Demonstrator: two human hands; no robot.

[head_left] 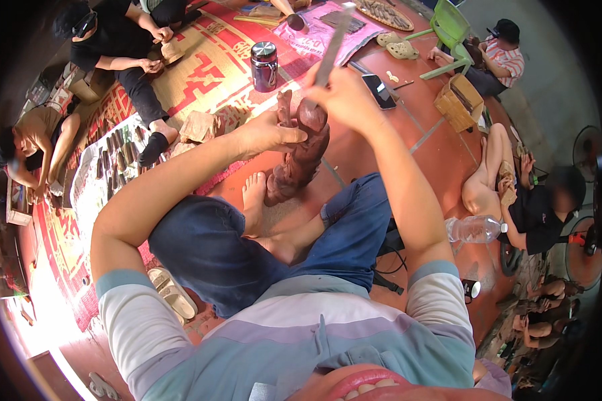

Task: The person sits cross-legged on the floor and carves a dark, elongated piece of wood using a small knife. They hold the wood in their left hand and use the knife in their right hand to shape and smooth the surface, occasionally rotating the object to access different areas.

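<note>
One lumpy, reddish-brown carving (297, 167) stands at twelve o'clock from two denim-clad legs (207, 250) | left hand (269, 134): grip curls around its upper part | right hand (344, 97): grip closes on one flat tool (334, 47)

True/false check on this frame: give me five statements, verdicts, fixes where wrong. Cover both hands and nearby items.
1. The right hand grips a long, flat tool. True.
2. The left hand is empty. False: the left hand holds the reddish-brown carved piece.
3. The dark jar has a silver lid. True.
4. The clear plastic bottle is on the person's left. False: the clear plastic bottle is on the person's right.
5. The chair at the upper right is blue. False: the chair is green.
</note>
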